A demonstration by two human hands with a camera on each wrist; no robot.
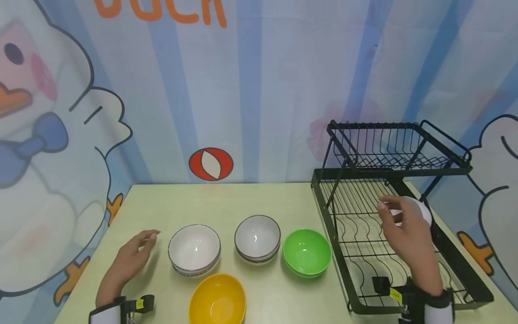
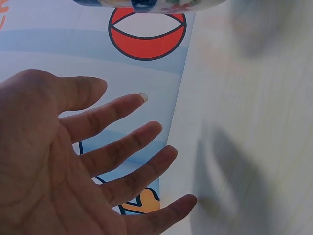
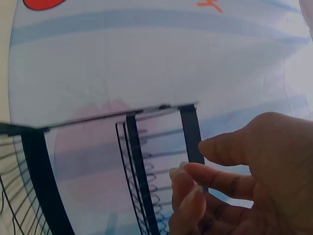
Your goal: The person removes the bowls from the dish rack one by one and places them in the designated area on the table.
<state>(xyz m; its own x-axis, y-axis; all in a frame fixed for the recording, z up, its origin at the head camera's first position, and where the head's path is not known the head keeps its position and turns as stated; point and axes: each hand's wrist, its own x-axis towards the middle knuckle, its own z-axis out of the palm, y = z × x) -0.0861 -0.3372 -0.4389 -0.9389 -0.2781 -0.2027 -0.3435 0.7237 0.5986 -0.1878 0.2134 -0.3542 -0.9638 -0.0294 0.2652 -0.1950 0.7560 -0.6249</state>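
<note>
My left hand (image 1: 131, 256) hovers just left of a white bowl (image 1: 195, 247), fingers loosely extended, nothing in the palm. In the left wrist view a painted bowl's edge (image 2: 186, 6) shows at the top, apart from the fingertips (image 2: 146, 97). My right hand (image 1: 406, 229) is over the lower tier of a black dish rack (image 1: 337, 243), its fingers loosely bent. A white rounded dish (image 1: 422, 211) sits behind it on the rack's right side, partly hidden by the hand. In the right wrist view nothing shows between the thumb and fingers (image 3: 222, 181).
Along the table (image 1: 178, 202) stand another white bowl (image 1: 257, 236), a green bowl (image 1: 307, 251) and, nearer the front, a yellow bowl (image 1: 217, 299). The rack's raised upper shelf (image 1: 408, 172) overhangs the back of its lower tier. A printed backdrop (image 1: 283, 90) hangs behind the table.
</note>
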